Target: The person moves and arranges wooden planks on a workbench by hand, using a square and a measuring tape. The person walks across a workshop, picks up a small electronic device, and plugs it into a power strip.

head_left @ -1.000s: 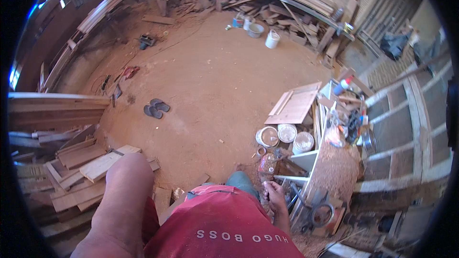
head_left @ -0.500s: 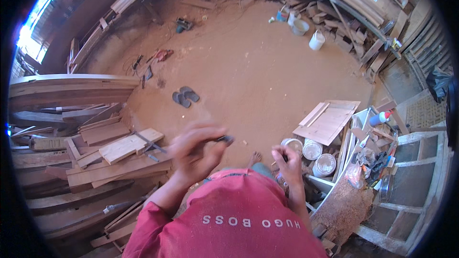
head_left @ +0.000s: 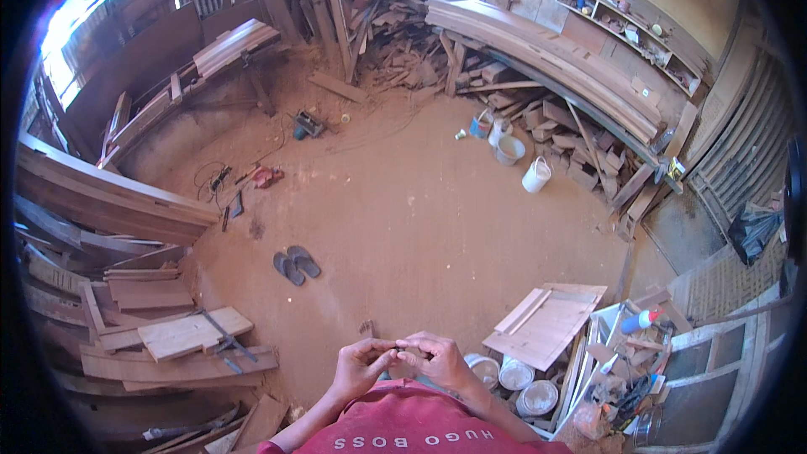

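Note:
My left hand (head_left: 363,366) and my right hand (head_left: 437,361) meet in front of my red shirt (head_left: 403,416), fingertips touching. Both are closed, thumbs and fingers pinched together. Whatever they hold is hidden between the fingers; only a small dark spot shows there. Just beyond the left hand, a bare foot (head_left: 366,329) rests on the dusty floor. To the right of my right hand stand several lidded white buckets (head_left: 516,374), with a wooden panel (head_left: 551,324) beside them.
Sandals (head_left: 296,265) lie on the floor ahead to the left. Stacked boards and a clamp (head_left: 225,338) are at left. Farther off are a power tool (head_left: 308,124), a white bucket (head_left: 536,175) and scrap wood (head_left: 580,143). A glue bottle (head_left: 640,321) lies at right.
My hands were apart, the left one with a small dark object at its fingertips; now they have come together. The view has tilted up, showing more of the far wall and shelf.

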Motion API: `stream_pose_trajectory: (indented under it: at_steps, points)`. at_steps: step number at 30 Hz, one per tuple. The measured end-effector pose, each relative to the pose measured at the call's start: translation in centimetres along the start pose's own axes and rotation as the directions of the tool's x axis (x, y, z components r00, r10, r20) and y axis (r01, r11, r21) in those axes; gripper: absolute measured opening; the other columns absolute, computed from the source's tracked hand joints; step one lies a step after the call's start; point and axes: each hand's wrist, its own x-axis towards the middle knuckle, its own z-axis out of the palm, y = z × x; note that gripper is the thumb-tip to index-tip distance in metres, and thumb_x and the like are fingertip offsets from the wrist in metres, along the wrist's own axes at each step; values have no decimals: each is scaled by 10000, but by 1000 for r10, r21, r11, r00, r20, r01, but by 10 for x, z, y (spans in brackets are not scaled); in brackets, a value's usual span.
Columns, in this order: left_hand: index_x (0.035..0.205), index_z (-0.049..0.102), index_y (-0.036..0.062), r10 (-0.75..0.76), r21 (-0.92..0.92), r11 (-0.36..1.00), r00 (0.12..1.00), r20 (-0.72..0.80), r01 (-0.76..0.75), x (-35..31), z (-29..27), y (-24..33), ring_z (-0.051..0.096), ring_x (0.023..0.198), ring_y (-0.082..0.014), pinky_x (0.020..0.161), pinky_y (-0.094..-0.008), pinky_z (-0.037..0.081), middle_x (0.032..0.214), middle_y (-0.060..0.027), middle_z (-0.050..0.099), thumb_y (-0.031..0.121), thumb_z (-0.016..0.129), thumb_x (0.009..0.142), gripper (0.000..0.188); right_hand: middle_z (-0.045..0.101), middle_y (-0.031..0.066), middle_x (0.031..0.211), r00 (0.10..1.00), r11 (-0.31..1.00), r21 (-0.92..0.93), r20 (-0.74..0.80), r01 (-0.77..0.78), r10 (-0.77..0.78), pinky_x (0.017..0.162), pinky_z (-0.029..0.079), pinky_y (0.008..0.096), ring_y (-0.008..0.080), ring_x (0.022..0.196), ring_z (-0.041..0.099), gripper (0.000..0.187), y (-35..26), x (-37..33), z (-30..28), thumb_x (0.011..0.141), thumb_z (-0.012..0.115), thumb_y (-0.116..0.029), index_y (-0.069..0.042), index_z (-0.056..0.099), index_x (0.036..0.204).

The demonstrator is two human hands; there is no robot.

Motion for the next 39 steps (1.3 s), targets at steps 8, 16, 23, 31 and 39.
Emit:
stream_pose_trajectory:
  at_steps: [8,16,23,31,39]
  points:
    - [1073,659,-79,-58,-2,998,989,139,59,117,-71,29,712,853,-171,761,-289,587,938,-125,732,47,667,951,176,722,103,876,990,987,-83,26,-136,139,598,475,275,124,671,593,223,29,112,16,863,764,-167,-22,752,1031]
    - [1117,687,-75,-138,166,980,974,181,108,188,-129,47,685,794,-111,711,-267,572,901,-100,738,95,646,958,237,717,3,832,973,972,66,48,-227,225,560,400,225,36,661,510,144,66,192,48,871,773,-131,-23,767,966]
    - [1041,698,-88,-144,320,939,989,31,126,216,-151,44,701,747,-137,686,-276,579,832,-115,738,64,636,930,198,724,66,853,966,975,2,133,-223,220,611,464,261,79,686,573,195,72,240,60,881,751,-173,-27,756,1010]
    - [992,659,-77,-134,153,974,971,-198,165,236,-176,37,662,702,-151,613,-314,573,866,-115,689,-3,508,913,185,670,6,766,947,949,-134,116,-284,300,550,419,231,39,618,510,161,80,274,52,887,755,-151,-32,760,996]
    - [1068,603,11,-432,-262,833,869,243,487,263,-163,17,636,756,-191,692,-328,537,909,-68,626,197,500,1005,222,649,-6,831,930,817,443,163,-368,330,611,464,222,51,684,567,154,62,296,76,915,710,-141,-11,690,995]
